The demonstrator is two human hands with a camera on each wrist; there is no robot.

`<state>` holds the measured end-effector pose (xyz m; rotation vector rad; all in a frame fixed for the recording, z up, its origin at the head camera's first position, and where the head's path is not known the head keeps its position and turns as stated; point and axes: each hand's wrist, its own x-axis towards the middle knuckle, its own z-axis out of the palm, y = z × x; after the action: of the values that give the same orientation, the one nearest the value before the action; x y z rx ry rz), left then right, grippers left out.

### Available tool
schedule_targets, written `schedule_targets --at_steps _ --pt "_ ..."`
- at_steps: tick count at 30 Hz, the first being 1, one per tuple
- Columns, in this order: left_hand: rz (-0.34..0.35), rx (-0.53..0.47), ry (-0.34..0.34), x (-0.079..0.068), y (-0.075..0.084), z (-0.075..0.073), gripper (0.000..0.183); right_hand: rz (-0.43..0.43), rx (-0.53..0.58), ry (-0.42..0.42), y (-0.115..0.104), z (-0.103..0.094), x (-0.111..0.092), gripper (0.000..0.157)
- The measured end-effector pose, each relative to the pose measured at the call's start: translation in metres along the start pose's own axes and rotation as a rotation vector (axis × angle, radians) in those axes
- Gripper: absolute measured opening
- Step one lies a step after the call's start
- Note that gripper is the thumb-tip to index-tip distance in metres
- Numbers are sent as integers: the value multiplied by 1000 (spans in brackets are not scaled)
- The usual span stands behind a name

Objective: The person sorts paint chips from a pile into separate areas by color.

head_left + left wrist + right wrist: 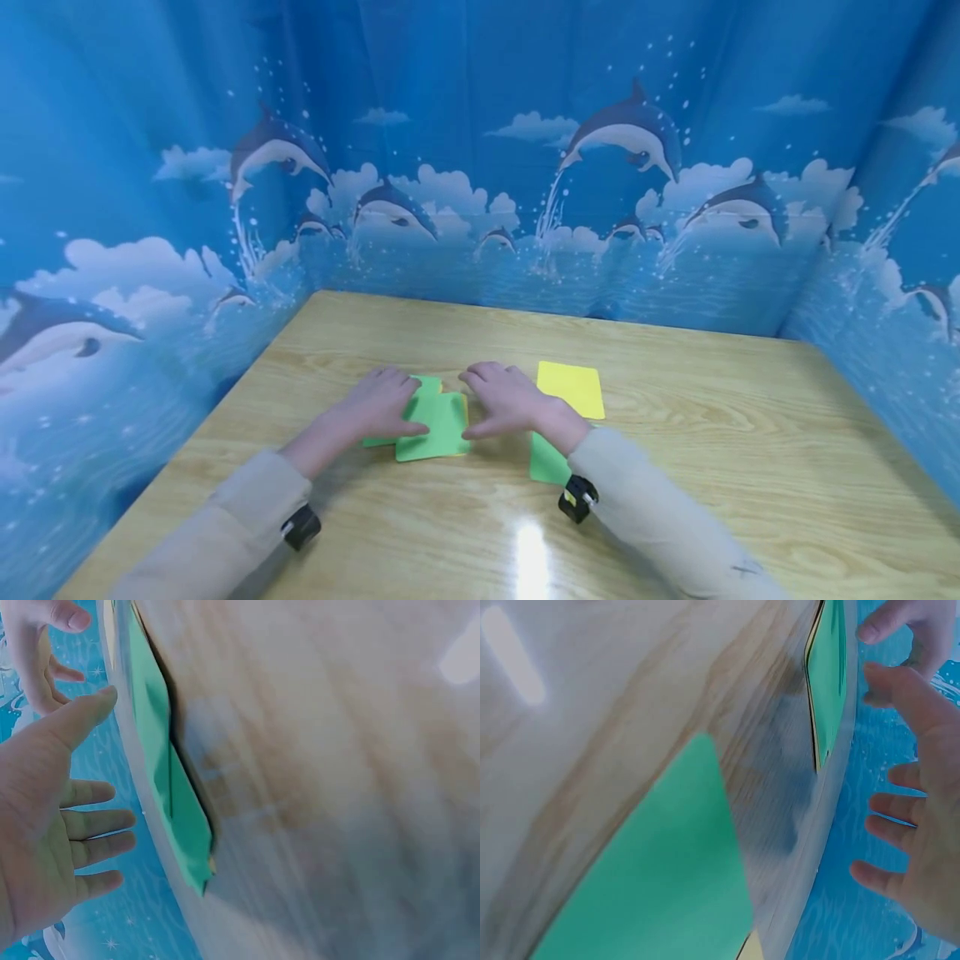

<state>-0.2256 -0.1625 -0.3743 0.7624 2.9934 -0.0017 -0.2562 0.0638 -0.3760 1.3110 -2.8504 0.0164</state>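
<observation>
The left hand (pixel 384 408) appears over the left part of a loose green pile (pixel 431 425), and the right hand (pixel 506 400) is just beside the right side of it; both have the fingers spread apart, and neither clamps anything. The pile lies on the counter (pixel 690 483), nearer to the left edge than to the right edge, with a front green card (pixel 438 432) overlapping a rear green card (pixel 429 384) out of line. To handle this pile well, I think both hands should come in low and softly, at equal height, pressing its sides rather than its top. The cards look thin, so a hard squeeze could bend them. The right sleeve (pixel 645 492) should pass high, because it could drag the single green card (pixel 547 461), which lies on the near-edge side of the yellow card (pixel 572 387).
</observation>
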Motion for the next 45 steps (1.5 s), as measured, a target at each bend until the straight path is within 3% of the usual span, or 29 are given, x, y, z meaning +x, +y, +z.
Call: schedule_targets --at_steps 14,24,45 --pt "55 -40 -26 -15 -6 10 95 12 32 -131 -15 5 12 99" --pt "69 -47 -49 -17 -7 11 91 39 38 -191 -15 9 11 99" --pt "155 -18 -29 -18 -12 12 86 6 52 -193 -22 12 18 89"
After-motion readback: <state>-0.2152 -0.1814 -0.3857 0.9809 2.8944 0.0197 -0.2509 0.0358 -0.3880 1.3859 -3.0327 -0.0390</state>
